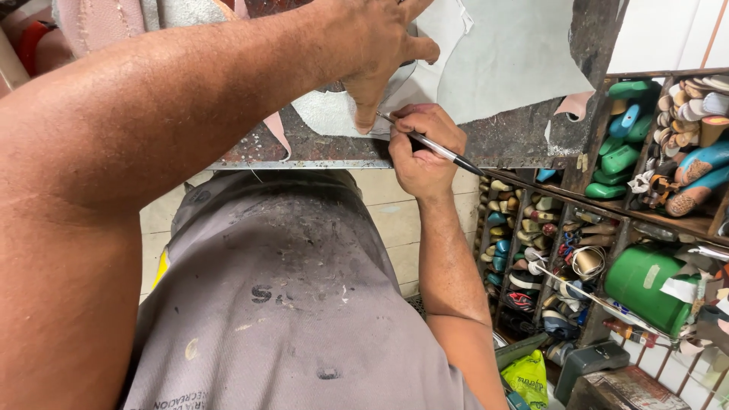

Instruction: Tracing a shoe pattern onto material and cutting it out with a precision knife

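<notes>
- The left hand (pixel 372 45) lies flat and spread on a pale grey sheet (pixel 501 53), fingers pressing down; it appears to pin a curved template against the sheet, though the template's edge is mostly hidden under the palm.
- The right hand (pixel 421 152) is closed around a thin pen-like tool (pixel 437 148), gripped like a pencil, its tip touching the sheet just beside the left index fingertip.
- The sheet rests on a worn, stained bench (pixel 516 140), near its front edge, with a pink piece (pixel 573 102) lying to the right and another pink scrap hanging over the edge to the left.
- Judgement: the step in hand looks like tracing or scoring a line along a guide. It calls for steady downward pressure from the left hand so nothing slips under the tool.
- Judgement: the tool should ride tight against the guide's edge, held at a constant tilt, drawn in one smooth stroke, not in short dabs.
- Judgement: the left fingertip sits very close to the tip; if the tool is a blade, this is a hazard and the finger should stay behind the stroke.
- Shelves (pixel 607 228) to the right hold coloured shoe lasts (pixel 619 159), a green can (pixel 645 281) and odd scraps, well apart from the work.
- The person's grey apron (pixel 288 304) is stained and dusty, below the bench edge.
</notes>
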